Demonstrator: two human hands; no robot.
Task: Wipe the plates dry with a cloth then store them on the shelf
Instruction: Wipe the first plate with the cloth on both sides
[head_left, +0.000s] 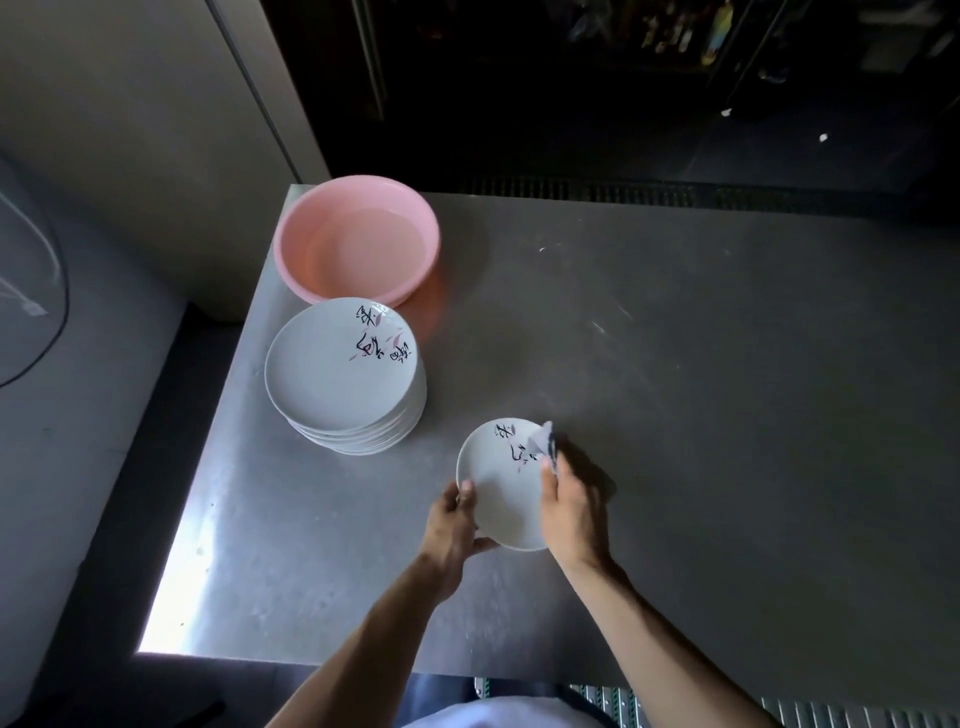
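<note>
A small white plate (498, 488) with dark brush marks is held above the metal table (701, 415). My left hand (457, 525) grips its near left rim, thumb on top. My right hand (571, 509) holds a grey cloth (545, 444) and presses it on the plate's far right part. A stack of several matching white plates (337, 374) stands on the table to the left, apart from both hands.
A pink plastic basin (358, 239) sits behind the stack at the table's back left corner. A pale wall or cabinet (130, 130) rises on the left. Beyond the table's far edge lies a dark area with dim shelving (675, 52).
</note>
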